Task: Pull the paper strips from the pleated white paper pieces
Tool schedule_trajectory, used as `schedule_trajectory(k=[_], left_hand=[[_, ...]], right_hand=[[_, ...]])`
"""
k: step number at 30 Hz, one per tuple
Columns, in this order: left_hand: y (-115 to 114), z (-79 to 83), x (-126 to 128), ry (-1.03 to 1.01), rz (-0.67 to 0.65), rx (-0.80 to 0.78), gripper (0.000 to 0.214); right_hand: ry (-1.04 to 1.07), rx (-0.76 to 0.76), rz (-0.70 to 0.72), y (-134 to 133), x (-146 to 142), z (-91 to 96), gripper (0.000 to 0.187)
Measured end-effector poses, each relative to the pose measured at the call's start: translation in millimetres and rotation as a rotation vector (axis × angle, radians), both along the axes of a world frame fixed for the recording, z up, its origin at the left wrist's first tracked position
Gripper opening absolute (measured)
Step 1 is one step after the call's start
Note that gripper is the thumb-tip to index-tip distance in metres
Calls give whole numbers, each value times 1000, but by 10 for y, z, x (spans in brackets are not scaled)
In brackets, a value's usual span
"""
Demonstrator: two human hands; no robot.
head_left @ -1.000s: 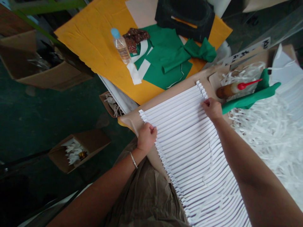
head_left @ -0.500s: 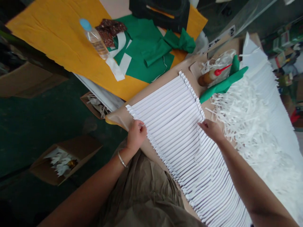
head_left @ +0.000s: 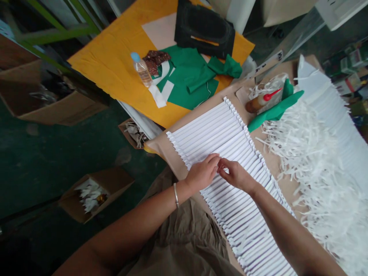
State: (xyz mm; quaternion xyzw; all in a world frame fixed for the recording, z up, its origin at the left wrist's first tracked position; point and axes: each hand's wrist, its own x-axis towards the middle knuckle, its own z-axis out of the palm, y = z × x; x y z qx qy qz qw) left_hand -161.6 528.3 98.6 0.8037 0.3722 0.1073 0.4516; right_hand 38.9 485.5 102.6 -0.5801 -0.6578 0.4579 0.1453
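A long row of white folded paper pieces [head_left: 212, 134] lies overlapped on the brown-covered table, with notched ends along both sides. Over its middle my two hands meet, fingertips against each other. My left hand [head_left: 203, 172], with a bracelet at the wrist, has its fingers closed together. The thumb and forefinger of my right hand [head_left: 234, 173] make a pinch right beside it. Whatever lies between the fingertips is too small or hidden to make out.
Right of the row are a heap of white paper strips [head_left: 310, 153], a green cloth [head_left: 276, 111] and a red-tipped glue bottle [head_left: 258, 102]. A water bottle [head_left: 142, 71] and green fabric [head_left: 186, 73] rest on the yellow-covered table [head_left: 109, 65]. Cardboard boxes [head_left: 117, 182] stand on the floor, left.
My hands were apart at the two edges of the row. The left has moved right and the right has moved left, so they now meet. The camera view has shifted.
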Motion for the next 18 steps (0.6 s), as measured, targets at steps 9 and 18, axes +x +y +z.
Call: schedule_trajectory(k=[9, 18], left_hand=[[268, -421, -671, 38, 269, -239, 18], [344, -535, -933, -7, 541, -512, 27]], right_hand=[[25, -212, -47, 287, 133, -185, 33], [-199, -130, -265, 936, 867, -384, 35]])
